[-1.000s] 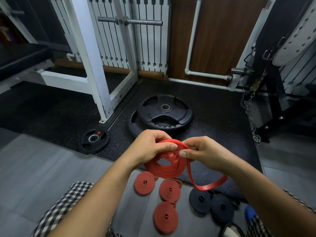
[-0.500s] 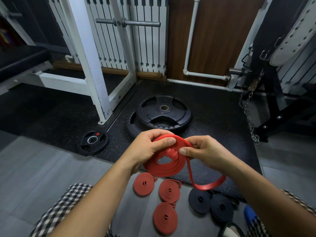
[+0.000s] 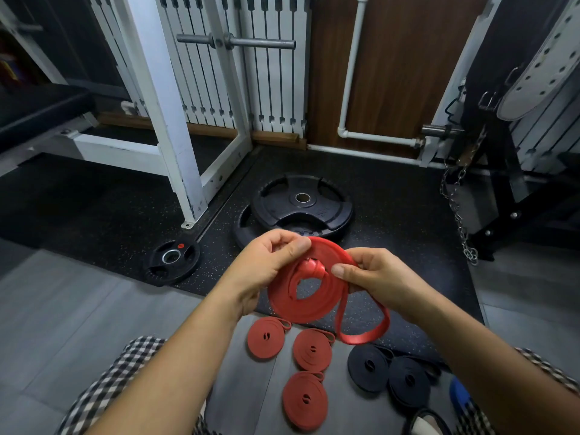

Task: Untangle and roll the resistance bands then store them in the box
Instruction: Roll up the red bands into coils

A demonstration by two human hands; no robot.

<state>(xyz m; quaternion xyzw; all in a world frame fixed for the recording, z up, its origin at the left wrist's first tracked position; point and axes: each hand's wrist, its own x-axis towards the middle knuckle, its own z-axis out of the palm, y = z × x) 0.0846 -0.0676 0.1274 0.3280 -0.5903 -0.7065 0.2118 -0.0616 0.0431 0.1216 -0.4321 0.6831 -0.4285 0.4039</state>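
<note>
I hold a bright red resistance band point(image 3: 298, 306), partly coiled into a loose disc, above the floor. My left hand point(image 3: 266, 268) grips the coil's upper left edge with thumb on top. My right hand point(image 3: 373, 277) pinches the coil's right edge, and a free loop of the band hangs below it. On the grey floor below lie three rolled dark red bands point(image 3: 265, 338) point(image 3: 312, 350) point(image 3: 305, 400) and two rolled black bands point(image 3: 368, 367) point(image 3: 408, 379). No box is in view.
Stacked black weight plates point(image 3: 301, 205) lie on the speckled rubber mat just beyond my hands, and a small plate point(image 3: 172, 259) sits to the left. A white rack post point(image 3: 175, 146) stands at left, a hanging chain point(image 3: 459, 215) at right. My checkered trouser legs frame the bottom.
The coil has tilted and loosened, its centre now open with a twisted fold showing. Both hands kept their hold and shifted slightly along the rim.
</note>
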